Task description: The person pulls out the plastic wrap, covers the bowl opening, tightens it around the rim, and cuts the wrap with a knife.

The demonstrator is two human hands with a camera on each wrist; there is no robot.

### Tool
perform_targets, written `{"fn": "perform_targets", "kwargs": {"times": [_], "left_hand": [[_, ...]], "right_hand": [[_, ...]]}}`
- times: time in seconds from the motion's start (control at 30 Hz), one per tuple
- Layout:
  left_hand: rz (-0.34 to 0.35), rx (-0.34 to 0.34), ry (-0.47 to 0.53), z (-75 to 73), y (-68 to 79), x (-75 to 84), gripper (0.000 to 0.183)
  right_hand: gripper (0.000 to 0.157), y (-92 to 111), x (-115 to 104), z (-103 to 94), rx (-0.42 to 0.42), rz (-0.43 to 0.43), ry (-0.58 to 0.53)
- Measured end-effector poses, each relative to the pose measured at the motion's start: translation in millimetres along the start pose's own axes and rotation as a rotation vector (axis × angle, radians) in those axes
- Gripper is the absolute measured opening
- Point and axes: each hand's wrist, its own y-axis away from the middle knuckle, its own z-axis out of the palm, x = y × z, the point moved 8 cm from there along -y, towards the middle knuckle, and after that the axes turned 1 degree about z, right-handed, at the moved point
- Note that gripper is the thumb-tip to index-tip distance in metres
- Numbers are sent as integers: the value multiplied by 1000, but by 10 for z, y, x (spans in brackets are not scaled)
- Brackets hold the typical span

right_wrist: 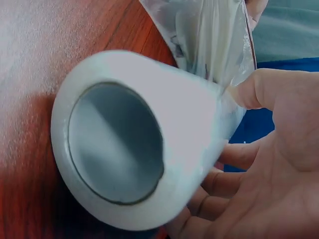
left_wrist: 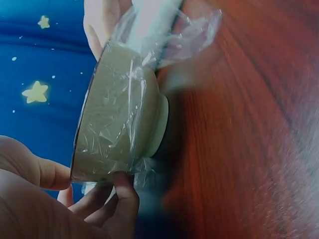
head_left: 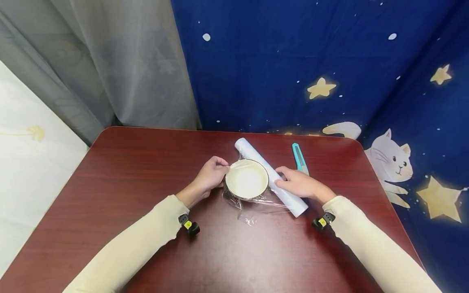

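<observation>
A round bowl (head_left: 247,181) with a cream inside and a dark rim stands on the table, clear plastic wrap (left_wrist: 132,117) clinging round its outside. My left hand (head_left: 211,176) holds the bowl at its left side, thumb at the rim and fingers against the lower wall. Just right of the bowl lies a white roll of plastic wrap (head_left: 289,199), set diagonally. My right hand (head_left: 298,184) grips this roll, thumb on the near side and fingers round the far side. Film stretches from the roll to the bowl, as the right wrist view shows.
A turquoise utility knife (head_left: 298,156) lies behind my right hand. A loose end of film (head_left: 249,219) spreads on the reddish-brown table (head_left: 154,162) in front of the bowl. Grey and blue curtains (head_left: 264,73) hang behind the table's far edge.
</observation>
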Motion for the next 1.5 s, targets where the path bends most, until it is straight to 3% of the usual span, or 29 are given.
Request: {"fn": "perform_targets", "kwargs": {"times": [0.27,0.57,0.73,0.93,1.07,1.17,1.27,1.4,1.5], "left_hand": [[82,-32,-97,13,-147,98,10],[101,-43,-142,0,-303,130,8],[118,-49,-136,23,-365,165,7],[136,-53,-156,33,-386,211,5],[149,-60,-169,16,-369,209,11],[151,-60,-231,-15,-326,182,22],[134,-84,-295,-27,-261,142,31],[104,-162,-258,6,-185,91,36],[129,-175,-258,4,-164,96,37]], "right_hand": [[58,16,68,66,26,96,-48],[49,-343,776,313,99,224,11],[53,-284,639,296,95,281,53],[54,-47,221,168,122,313,83],[60,-71,308,177,176,292,113],[62,-86,341,187,199,293,103],[63,1,168,145,188,323,73],[66,34,125,153,181,337,45],[65,42,134,168,173,332,-42]]}}
